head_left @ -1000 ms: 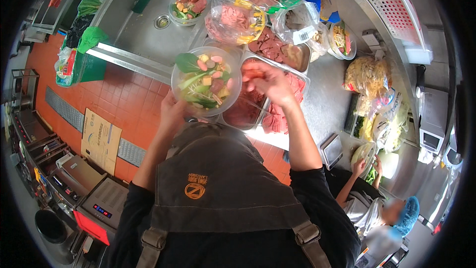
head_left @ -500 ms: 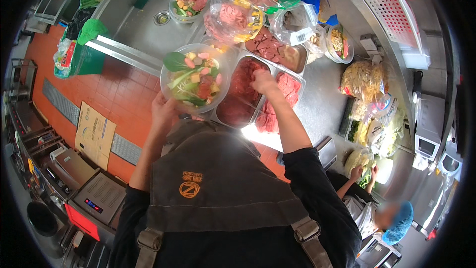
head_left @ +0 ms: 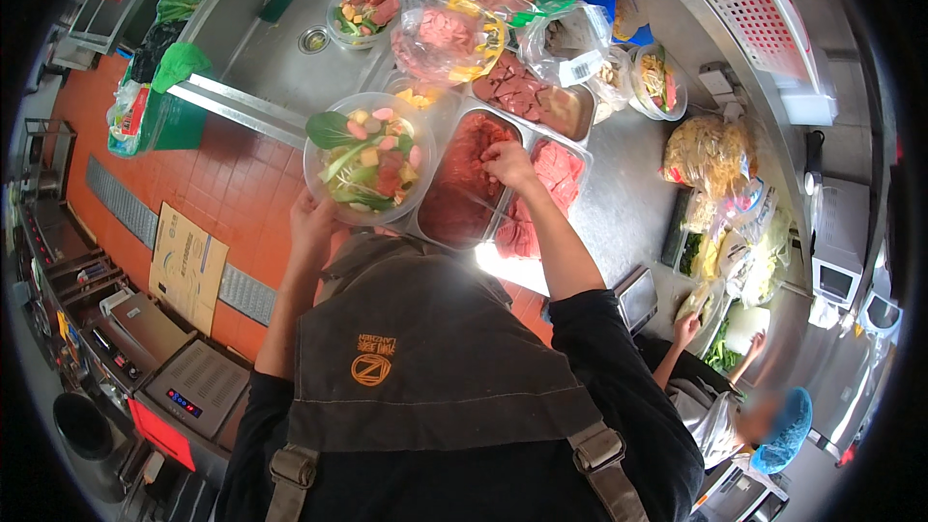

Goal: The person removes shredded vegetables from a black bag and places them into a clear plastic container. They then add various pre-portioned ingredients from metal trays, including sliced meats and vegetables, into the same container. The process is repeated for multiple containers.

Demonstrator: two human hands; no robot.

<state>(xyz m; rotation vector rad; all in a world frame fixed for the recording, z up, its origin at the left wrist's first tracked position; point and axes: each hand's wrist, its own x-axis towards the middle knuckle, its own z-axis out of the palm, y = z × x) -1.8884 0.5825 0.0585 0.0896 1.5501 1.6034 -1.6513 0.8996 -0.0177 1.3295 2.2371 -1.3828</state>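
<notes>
My left hand [head_left: 317, 224] grips the lower left of a clear round plastic bowl [head_left: 421, 195] and holds it up left of the metal pans. In the bowl are green leafy vegetables [head_left: 333, 130], pink sausage pieces, yellow chunks and some red meat. My right hand [head_left: 509, 166] reaches over a metal pan of dark red raw meat [head_left: 461, 179], its fingers pinched together at the meat's right side. Beside that pan lie lighter red meat slices [head_left: 554, 174] in another pan. Behind is a pan of brownish-red slices [head_left: 522, 95].
A steel sink [head_left: 249, 58] at the far left holds another filled bowl [head_left: 362, 17]. Bags of pink food [head_left: 447, 31] crowd the pans' far side. A third filled bowl [head_left: 659, 82] stands to the right. At the lower right a co-worker [head_left: 715, 416] handles greens. A green bin [head_left: 174, 121] stands left.
My left hand and the bowl have shifted slightly left. My right hand has drawn back a little toward the near side of the meat. The co-worker's hands have moved apart.
</notes>
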